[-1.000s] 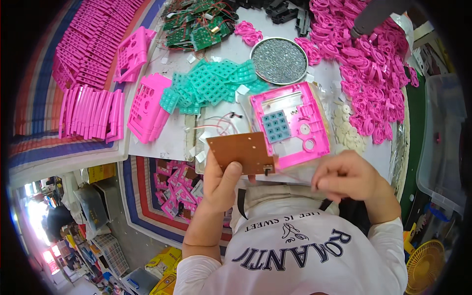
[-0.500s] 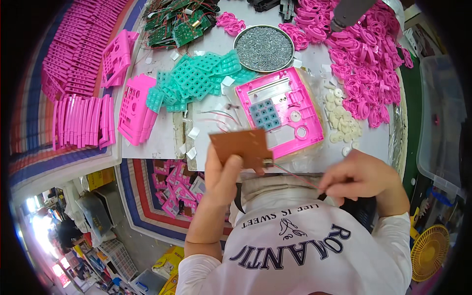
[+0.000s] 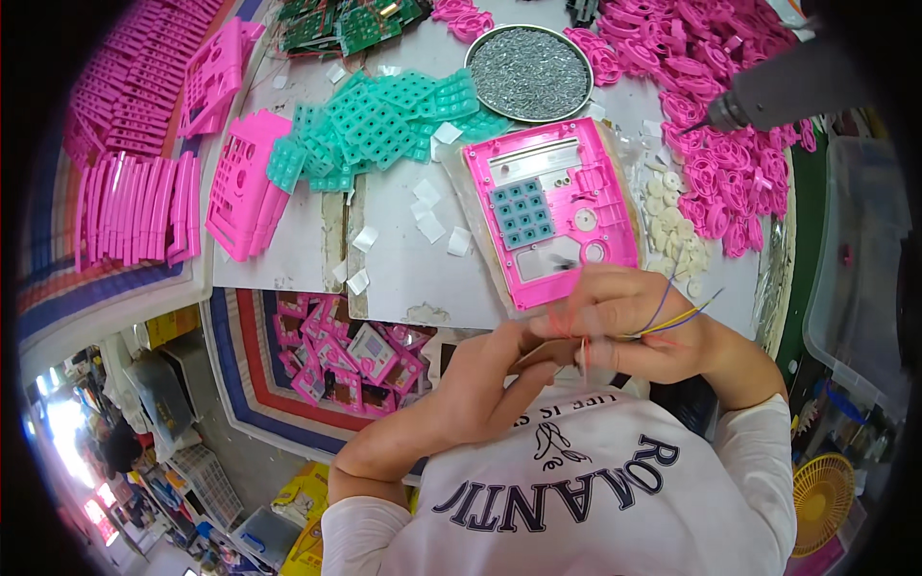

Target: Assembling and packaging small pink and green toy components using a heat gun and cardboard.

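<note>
Close to my chest, my left hand (image 3: 485, 379) is closed on a brown circuit board (image 3: 555, 353), which now shows mostly as a thin edge between the fingers. My right hand (image 3: 642, 322) meets it at the board's right end, its fingers pinched on thin wires (image 3: 684, 315). Yellow, blue and red wire ends stick out to the right beyond that hand. Just past the hands lies an open pink plastic casing (image 3: 615, 235) on a padded, plastic-wrapped base. A teal rubber keypad (image 3: 520, 211) sits inside the casing.
Teal keypads (image 3: 370, 125), a round tray of screws (image 3: 567, 112) and green circuit boards (image 3: 370, 24) lie beyond. Pink parts (image 3: 735, 178) and white discs (image 3: 672, 230) are at right, under a dark screwdriver (image 3: 783, 88). Pink casings (image 3: 245, 192) stand at left.
The board has come down and right toward my chest and tilted edge-on. My right hand has moved left to it and grips the wires. The view has shifted slightly.
</note>
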Demonstrator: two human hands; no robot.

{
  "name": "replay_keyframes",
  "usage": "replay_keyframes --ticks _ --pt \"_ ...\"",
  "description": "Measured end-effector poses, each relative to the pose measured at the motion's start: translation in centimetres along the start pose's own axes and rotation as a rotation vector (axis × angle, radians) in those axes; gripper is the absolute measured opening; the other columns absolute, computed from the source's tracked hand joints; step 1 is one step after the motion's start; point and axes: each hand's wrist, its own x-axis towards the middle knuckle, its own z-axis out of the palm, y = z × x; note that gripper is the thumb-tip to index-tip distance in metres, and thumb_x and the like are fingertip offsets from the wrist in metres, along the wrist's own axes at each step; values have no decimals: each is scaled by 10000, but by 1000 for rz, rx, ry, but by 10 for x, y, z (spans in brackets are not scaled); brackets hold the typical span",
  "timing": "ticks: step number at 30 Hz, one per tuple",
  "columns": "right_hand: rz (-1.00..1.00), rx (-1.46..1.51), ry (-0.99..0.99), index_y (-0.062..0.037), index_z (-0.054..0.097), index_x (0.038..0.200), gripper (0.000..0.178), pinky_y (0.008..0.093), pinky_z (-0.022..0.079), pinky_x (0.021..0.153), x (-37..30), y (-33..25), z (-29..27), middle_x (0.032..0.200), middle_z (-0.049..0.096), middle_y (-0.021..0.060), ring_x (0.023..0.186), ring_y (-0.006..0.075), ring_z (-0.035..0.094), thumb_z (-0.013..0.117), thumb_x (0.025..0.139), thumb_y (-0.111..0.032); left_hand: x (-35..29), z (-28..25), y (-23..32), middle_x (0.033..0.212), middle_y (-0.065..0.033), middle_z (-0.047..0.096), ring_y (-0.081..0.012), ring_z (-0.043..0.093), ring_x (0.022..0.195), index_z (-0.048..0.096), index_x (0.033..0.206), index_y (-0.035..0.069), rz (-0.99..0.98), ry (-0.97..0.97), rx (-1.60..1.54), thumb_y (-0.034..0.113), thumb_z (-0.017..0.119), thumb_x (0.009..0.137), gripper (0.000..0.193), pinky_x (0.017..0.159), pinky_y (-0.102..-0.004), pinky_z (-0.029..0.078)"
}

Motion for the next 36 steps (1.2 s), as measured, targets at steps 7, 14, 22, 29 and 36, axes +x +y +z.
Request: replay_keyframes --ticks 7,14,22,29,36 --pt "384 71 103 -11 645 1340 391 280 545 806 31 27 -37 1095 739 87 908 109 669 659 951 -56 -1 10 -16 1609 -245 314 -308 459 1411 6 1643 106 -181 69 -681 43 571 1010 851 1044 -412 482" --pt "409 -136 -4 -29 655 1310 394 313 557 808 72 48 -65 1039 747 88 924 134 690 696 922 -88 0 4 -17 1671 -250 198 -354 300 1520 -180 1634 123 -53 -28 -516 77 692 927 1123 1205 -486 283" --pt "187 -724 -178 -31 670 1239 411 478 547 796 97 51 -61 979 713 226 890 415 684 705 833 -82 -5 -10 13 1505 -240 497 -361 575 1315 311 1588 8 19 -28 216 54 812 807 929 1062 -391 476" --pt "117 -860 -154 -16 673 1105 268 503 532 760 106 43 -55 871 701 213 862 431 675 712 850 -87 5 -44 20 871 -106 655 -228 643 726 656 1206 8 -16 167 513 82 815 798 444 639 -323 530" --pt "201 -859 -184 -30 624 1138 306 504 532 735 104 44 -52 889 702 200 883 411 685 723 853 -81 18 -44 14 1009 -129 666 -252 660 876 661 1225 21 40 145 611 98 820 790 470 732 -353 535"
